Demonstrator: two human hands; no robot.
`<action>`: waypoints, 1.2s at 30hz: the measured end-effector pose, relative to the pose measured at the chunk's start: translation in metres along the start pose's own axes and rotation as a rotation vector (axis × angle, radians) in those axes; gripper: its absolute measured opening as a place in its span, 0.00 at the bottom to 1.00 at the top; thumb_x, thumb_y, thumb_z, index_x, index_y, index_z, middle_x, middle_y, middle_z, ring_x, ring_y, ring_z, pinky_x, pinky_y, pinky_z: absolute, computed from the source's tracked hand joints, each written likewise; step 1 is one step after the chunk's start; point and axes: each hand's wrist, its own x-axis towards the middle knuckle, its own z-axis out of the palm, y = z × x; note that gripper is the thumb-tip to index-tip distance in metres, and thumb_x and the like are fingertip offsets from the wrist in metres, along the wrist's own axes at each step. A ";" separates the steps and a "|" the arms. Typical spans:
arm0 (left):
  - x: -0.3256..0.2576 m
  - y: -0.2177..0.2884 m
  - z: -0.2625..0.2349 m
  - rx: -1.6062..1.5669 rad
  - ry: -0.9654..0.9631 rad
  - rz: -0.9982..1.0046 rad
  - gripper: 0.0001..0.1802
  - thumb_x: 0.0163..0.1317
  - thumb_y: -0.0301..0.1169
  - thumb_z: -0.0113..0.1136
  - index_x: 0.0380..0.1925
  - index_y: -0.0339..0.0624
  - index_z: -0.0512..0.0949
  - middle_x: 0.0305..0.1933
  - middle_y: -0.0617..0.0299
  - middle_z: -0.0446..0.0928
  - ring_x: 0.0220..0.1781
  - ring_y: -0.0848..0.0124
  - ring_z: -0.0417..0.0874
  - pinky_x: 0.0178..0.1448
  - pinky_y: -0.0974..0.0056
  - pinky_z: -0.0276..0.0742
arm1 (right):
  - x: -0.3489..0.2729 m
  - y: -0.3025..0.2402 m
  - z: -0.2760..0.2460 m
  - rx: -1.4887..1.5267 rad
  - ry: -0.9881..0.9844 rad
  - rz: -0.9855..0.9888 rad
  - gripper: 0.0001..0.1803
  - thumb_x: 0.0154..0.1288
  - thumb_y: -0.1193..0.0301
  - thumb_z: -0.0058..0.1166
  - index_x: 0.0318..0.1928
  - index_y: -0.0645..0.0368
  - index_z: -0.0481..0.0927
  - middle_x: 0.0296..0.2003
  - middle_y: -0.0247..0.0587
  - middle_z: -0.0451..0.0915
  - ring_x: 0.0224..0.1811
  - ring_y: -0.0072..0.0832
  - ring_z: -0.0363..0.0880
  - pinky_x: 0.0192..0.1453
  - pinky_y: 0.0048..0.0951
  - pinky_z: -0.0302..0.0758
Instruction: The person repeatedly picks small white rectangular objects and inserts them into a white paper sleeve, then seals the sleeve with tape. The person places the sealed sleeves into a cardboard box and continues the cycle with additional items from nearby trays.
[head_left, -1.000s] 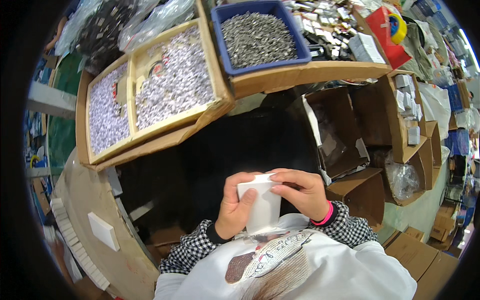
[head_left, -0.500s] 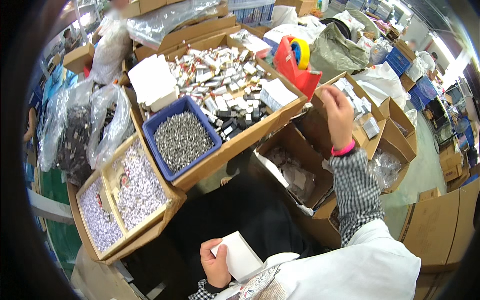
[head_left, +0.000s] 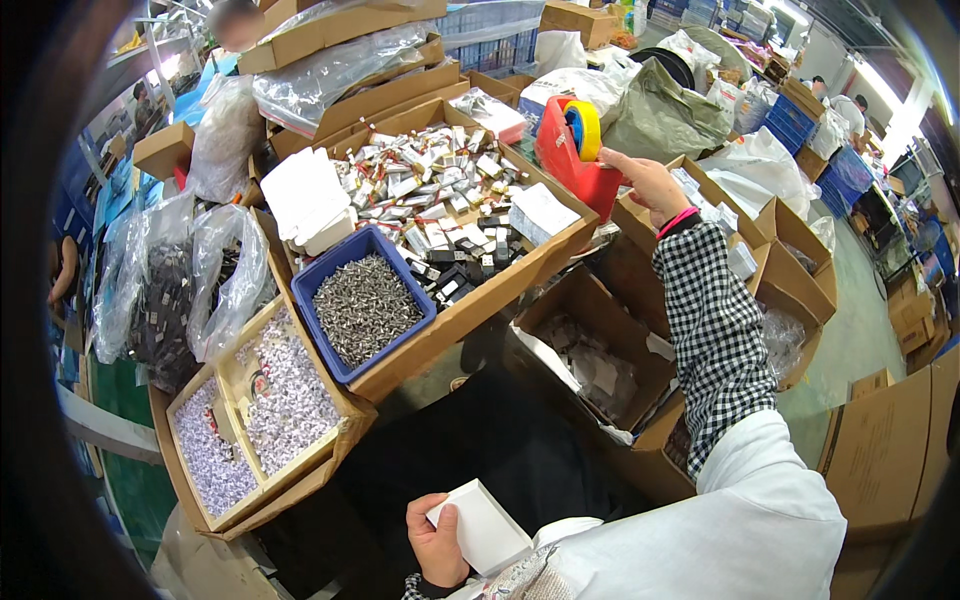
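Note:
My left hand (head_left: 437, 540) is closed on the edge of a flat white box (head_left: 482, 527), held low in front of my lap. My right hand (head_left: 650, 187) reaches out to a red tape dispenser (head_left: 577, 165) that carries a yellow-rimmed tape roll (head_left: 583, 130). Its fingertips meet the dispenser's near right edge; the fingers are bent together, and whatever sits between them is too small to make out. A carton (head_left: 470, 325) beside the dispenser holds many small silvery parts with wires, plus a white stack of paper (head_left: 541, 214).
A blue bin (head_left: 343, 374) of small metal pieces stands at the carton's near left corner. Left of it, a divided wooden tray (head_left: 262, 470) holds small whitish pieces. Open cartons (head_left: 560, 375) with plastic bags stand below my right arm. Clear bags (head_left: 150, 300) lie at far left.
My right hand has moved left and away from me, from above the open cartons to the tape dispenser. My left hand keeps the white box, with little shift.

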 end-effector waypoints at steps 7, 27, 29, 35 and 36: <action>-0.009 0.016 0.011 0.194 0.036 0.069 0.09 0.64 0.23 0.55 0.44 0.38 0.73 0.41 0.60 0.75 0.44 0.72 0.75 0.54 0.67 0.70 | 0.009 0.000 0.001 0.197 -0.052 -0.202 0.14 0.63 0.61 0.57 0.43 0.57 0.82 0.35 0.27 0.80 0.39 0.15 0.69 0.44 0.21 0.58; -0.010 0.016 0.010 0.255 -0.075 0.069 0.14 0.60 0.20 0.56 0.47 0.38 0.71 0.43 0.59 0.74 0.46 0.71 0.74 0.54 0.67 0.70 | -0.027 0.056 0.034 0.784 0.106 -0.151 0.16 0.64 0.65 0.59 0.47 0.62 0.75 0.38 0.34 0.80 0.37 0.21 0.76 0.42 0.23 0.72; -0.012 0.016 0.008 0.195 -0.113 0.031 0.19 0.58 0.18 0.57 0.50 0.38 0.69 0.45 0.58 0.73 0.47 0.71 0.73 0.56 0.66 0.69 | -0.024 0.061 0.048 0.875 0.168 -0.188 0.16 0.64 0.65 0.59 0.47 0.62 0.76 0.38 0.34 0.80 0.37 0.22 0.76 0.42 0.22 0.72; -0.006 0.023 0.004 0.244 0.054 0.113 0.17 0.60 0.21 0.59 0.48 0.40 0.67 0.42 0.60 0.73 0.43 0.73 0.75 0.50 0.67 0.73 | -0.023 0.064 0.060 0.972 0.233 -0.143 0.14 0.63 0.67 0.59 0.45 0.61 0.77 0.35 0.31 0.79 0.32 0.19 0.73 0.38 0.22 0.68; -0.003 0.024 0.002 0.255 0.083 0.149 0.19 0.59 0.21 0.60 0.49 0.40 0.67 0.43 0.60 0.72 0.44 0.73 0.74 0.51 0.67 0.72 | -0.028 0.063 0.058 0.967 0.224 -0.144 0.13 0.63 0.67 0.59 0.45 0.61 0.77 0.34 0.31 0.79 0.32 0.18 0.73 0.37 0.22 0.67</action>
